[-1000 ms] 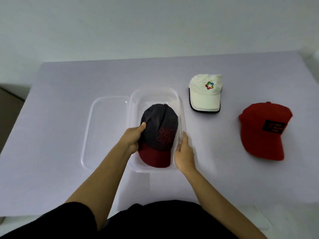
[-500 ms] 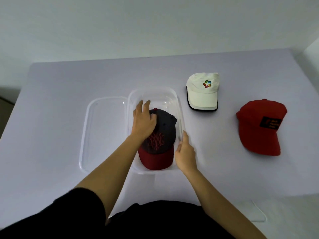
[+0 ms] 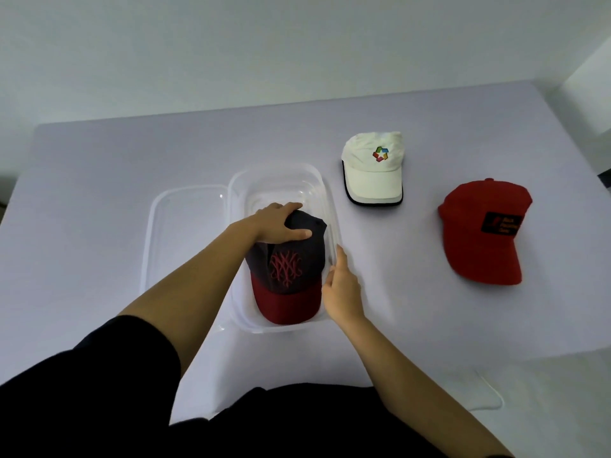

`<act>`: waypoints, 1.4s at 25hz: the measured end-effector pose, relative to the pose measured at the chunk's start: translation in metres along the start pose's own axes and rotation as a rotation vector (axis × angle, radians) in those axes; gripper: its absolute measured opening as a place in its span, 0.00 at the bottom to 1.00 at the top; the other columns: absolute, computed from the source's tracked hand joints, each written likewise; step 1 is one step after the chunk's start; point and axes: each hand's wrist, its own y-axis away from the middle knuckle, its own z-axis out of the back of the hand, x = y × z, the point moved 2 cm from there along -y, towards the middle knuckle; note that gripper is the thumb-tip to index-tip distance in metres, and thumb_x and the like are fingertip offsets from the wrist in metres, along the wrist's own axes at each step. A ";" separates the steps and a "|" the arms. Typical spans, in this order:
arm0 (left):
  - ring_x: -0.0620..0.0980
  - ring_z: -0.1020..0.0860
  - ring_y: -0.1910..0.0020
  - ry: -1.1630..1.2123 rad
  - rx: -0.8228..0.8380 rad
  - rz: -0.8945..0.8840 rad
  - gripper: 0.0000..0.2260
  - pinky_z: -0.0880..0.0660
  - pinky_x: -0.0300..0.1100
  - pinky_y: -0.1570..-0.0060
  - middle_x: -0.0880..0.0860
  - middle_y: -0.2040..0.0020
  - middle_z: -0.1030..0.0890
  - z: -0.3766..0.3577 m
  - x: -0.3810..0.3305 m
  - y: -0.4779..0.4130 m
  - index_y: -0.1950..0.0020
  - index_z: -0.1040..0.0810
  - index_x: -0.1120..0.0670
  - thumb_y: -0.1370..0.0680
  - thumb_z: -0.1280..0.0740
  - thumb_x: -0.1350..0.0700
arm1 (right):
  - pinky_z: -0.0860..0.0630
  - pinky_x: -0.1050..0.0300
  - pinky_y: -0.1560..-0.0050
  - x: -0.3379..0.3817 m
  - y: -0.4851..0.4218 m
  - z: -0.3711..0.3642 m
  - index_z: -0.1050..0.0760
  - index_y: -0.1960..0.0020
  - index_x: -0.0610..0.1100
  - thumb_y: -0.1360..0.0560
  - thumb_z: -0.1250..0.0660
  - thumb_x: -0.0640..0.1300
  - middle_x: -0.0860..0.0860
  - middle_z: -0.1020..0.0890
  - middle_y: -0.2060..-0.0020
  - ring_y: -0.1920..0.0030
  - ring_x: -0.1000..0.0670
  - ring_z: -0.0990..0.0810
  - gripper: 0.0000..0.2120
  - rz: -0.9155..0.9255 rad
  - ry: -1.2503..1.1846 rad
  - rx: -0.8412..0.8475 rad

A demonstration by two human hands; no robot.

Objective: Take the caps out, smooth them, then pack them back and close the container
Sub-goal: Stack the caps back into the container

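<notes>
A dark grey cap with a red brim and red stitched emblem (image 3: 291, 272) lies inside the clear plastic container (image 3: 281, 175), brim toward me. My left hand (image 3: 279, 224) rests flat on the cap's crown, fingers spread across its back. My right hand (image 3: 342, 285) holds the container's right rim. A white cap with a coloured logo (image 3: 373, 170) lies on the table to the container's right. Farther right lies a red cap with a black patch (image 3: 482, 229).
The container's clear lid (image 3: 185, 239) lies flat on the table, touching the container's left side. The table has a pale cloth (image 3: 99, 180); its right edge drops off near the red cap. A wall stands behind the table.
My left hand moved from the cap's left side up onto its crown and then toward the back, pressing it down in the container. My right hand stayed on the rim.
</notes>
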 end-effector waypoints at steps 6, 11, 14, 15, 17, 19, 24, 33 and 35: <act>0.52 0.27 0.35 0.294 -0.708 -0.092 0.19 0.35 0.39 0.39 0.55 0.34 0.25 0.036 -0.070 0.017 0.34 0.27 0.56 0.22 0.37 0.48 | 0.48 0.53 0.26 -0.021 -0.010 0.035 0.56 0.24 0.48 0.20 0.49 0.55 0.50 0.50 0.23 0.24 0.50 0.50 0.30 0.010 -0.174 0.008; 0.47 0.25 0.38 0.411 -0.484 -0.188 0.20 0.34 0.34 0.44 0.50 0.34 0.23 0.008 -0.169 -0.021 0.33 0.27 0.53 0.23 0.35 0.49 | 0.51 0.55 0.27 -0.074 -0.030 0.116 0.52 0.24 0.45 0.21 0.44 0.51 0.47 0.49 0.23 0.24 0.48 0.51 0.30 0.017 -0.108 -0.249; 0.47 0.26 0.36 0.568 -0.251 -0.176 0.24 0.27 0.41 0.43 0.48 0.32 0.26 -0.027 -0.209 -0.058 0.31 0.29 0.52 0.25 0.32 0.46 | 0.47 0.46 0.25 -0.116 -0.044 0.162 0.52 0.24 0.45 0.22 0.41 0.51 0.44 0.51 0.23 0.24 0.44 0.52 0.32 -0.026 -0.013 -0.342; 0.48 0.27 0.36 0.640 -0.168 -0.169 0.26 0.25 0.45 0.42 0.48 0.31 0.28 -0.039 -0.222 -0.070 0.30 0.31 0.52 0.26 0.31 0.46 | 0.46 0.43 0.26 -0.132 -0.047 0.177 0.52 0.24 0.44 0.23 0.40 0.52 0.42 0.52 0.24 0.24 0.42 0.53 0.34 -0.061 0.025 -0.368; 0.48 0.30 0.33 0.767 -0.027 -0.148 0.31 0.25 0.49 0.43 0.48 0.28 0.33 -0.058 -0.246 -0.090 0.27 0.36 0.50 0.27 0.30 0.45 | 0.46 0.39 0.26 -0.164 -0.052 0.201 0.55 0.24 0.45 0.26 0.35 0.56 0.42 0.54 0.24 0.24 0.40 0.54 0.41 -0.161 0.078 -0.386; 0.50 0.33 0.31 0.841 0.037 -0.137 0.35 0.27 0.54 0.42 0.46 0.25 0.38 -0.067 -0.266 -0.108 0.25 0.41 0.48 0.28 0.29 0.45 | 0.46 0.38 0.28 -0.193 -0.058 0.219 0.58 0.24 0.47 0.33 0.29 0.61 0.42 0.57 0.24 0.25 0.38 0.56 0.51 -0.233 0.072 -0.329; 0.47 0.23 0.44 0.865 0.211 -0.150 0.32 0.22 0.48 0.54 0.48 0.38 0.26 -0.083 -0.304 -0.134 0.27 0.39 0.48 0.28 0.27 0.52 | 0.49 0.36 0.27 -0.220 -0.070 0.224 0.62 0.24 0.50 0.37 0.29 0.65 0.42 0.54 0.24 0.25 0.36 0.56 0.56 -0.136 0.170 -0.150; 0.56 0.19 0.45 0.836 0.379 -0.040 0.16 0.25 0.64 0.46 0.56 0.46 0.17 -0.085 -0.313 -0.151 0.41 0.23 0.55 0.27 0.29 0.50 | 0.51 0.36 0.28 -0.225 -0.067 0.217 0.64 0.25 0.51 0.34 0.33 0.66 0.43 0.55 0.23 0.25 0.37 0.56 0.53 -0.099 0.250 -0.175; 0.56 0.18 0.48 0.815 0.382 -0.061 0.14 0.23 0.62 0.48 0.56 0.48 0.16 -0.079 -0.311 -0.145 0.43 0.22 0.55 0.26 0.30 0.50 | 0.51 0.36 0.27 -0.221 -0.065 0.217 0.65 0.26 0.52 0.34 0.32 0.66 0.44 0.55 0.23 0.25 0.38 0.57 0.53 -0.080 0.237 -0.164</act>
